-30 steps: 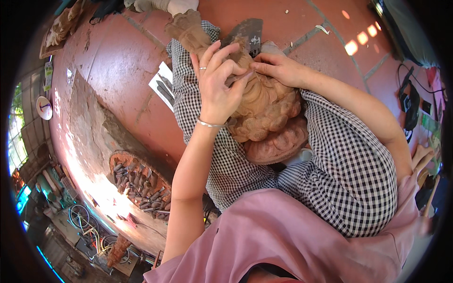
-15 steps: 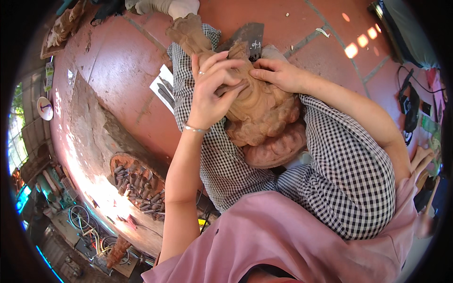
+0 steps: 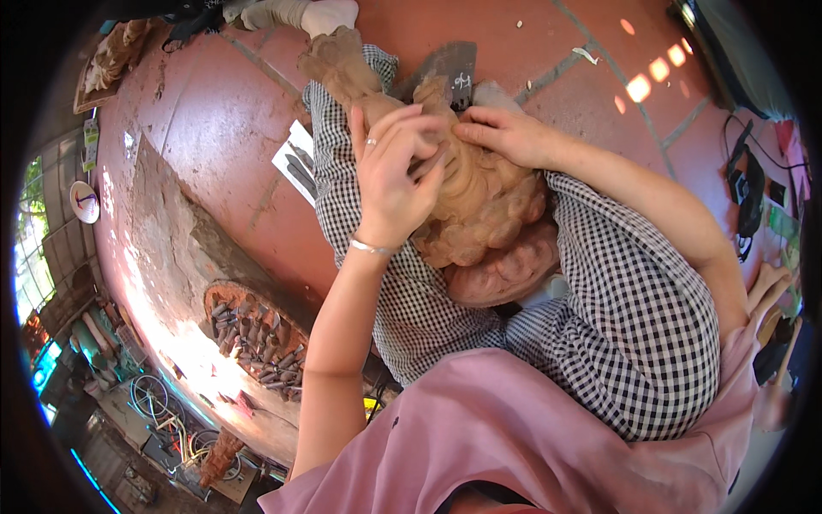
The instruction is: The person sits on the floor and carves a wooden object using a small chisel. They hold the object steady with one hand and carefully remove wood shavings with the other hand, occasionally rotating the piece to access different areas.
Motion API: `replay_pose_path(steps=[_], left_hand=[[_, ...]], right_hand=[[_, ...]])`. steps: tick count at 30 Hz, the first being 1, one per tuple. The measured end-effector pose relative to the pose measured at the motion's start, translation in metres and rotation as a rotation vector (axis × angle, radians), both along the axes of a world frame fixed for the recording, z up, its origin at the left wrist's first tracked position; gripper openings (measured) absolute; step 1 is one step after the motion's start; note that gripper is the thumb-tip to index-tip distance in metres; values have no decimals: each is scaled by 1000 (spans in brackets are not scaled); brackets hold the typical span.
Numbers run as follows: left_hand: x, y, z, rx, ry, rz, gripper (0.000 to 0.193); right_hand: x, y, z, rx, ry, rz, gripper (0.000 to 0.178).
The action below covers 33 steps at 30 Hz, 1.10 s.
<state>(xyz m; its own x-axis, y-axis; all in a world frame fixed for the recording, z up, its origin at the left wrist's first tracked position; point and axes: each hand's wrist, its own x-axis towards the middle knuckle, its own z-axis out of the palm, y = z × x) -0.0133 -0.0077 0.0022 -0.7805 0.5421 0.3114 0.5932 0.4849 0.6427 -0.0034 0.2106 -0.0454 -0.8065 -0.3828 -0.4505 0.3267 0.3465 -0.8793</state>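
A brown carved wooden figure (image 3: pixel 479 201), with swirling folds and rounded lumps, lies between my legs in black-and-white checked trousers. Over its left side, my left hand (image 3: pixel 394 176), wearing a ring and a bracelet, is bent with thumb and fingers drawn together. Something small and dark shows between those fingers, but I cannot make out what it is. From the right, my right hand (image 3: pixel 505 137) grips the carving near its upper part, fingers pressed on the wood. The figure's lower end rests against a reddish, rounded carved base (image 3: pixel 505 272).
To the left, a large wooden slab (image 3: pixel 184 223) has a hollow filled with several carving tools (image 3: pixel 257 338). A white sheet with dark strips (image 3: pixel 297 163) lies beside my left knee. Beyond the carving is a dark flat piece with chalk marks (image 3: pixel 458 68). Black cables (image 3: pixel 745 188) lie far right.
My left hand has shifted slightly right and nearer to me over the carving, its wrist turning a little. My right hand stays in place on the wood.
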Motion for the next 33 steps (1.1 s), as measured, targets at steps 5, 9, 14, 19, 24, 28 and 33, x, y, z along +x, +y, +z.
replay_pose_path(steps=[5,9,14,19,24,28,33], left_hand=[[-3,23,-5,-17,43,118,24],[4,-5,-5,43,22,21,25],[2,21,-7,18,52,158,23],[10,6,0,-2,64,115,22],[31,-40,-3,85,-94,142,20],[38,-37,-5,103,-50,152,22],[25,-2,-3,34,33,51,20]], right_hand=[[6,2,-3,-38,23,-40,47],[7,1,-3,-38,21,-57,47],[3,-1,-2,-57,-25,-44,47],[4,2,1,-52,-6,-25,47],[4,1,-6,-85,-62,-71,52],[2,3,-3,-93,-45,-43,54],[2,4,-10,-149,-87,-66,49]])
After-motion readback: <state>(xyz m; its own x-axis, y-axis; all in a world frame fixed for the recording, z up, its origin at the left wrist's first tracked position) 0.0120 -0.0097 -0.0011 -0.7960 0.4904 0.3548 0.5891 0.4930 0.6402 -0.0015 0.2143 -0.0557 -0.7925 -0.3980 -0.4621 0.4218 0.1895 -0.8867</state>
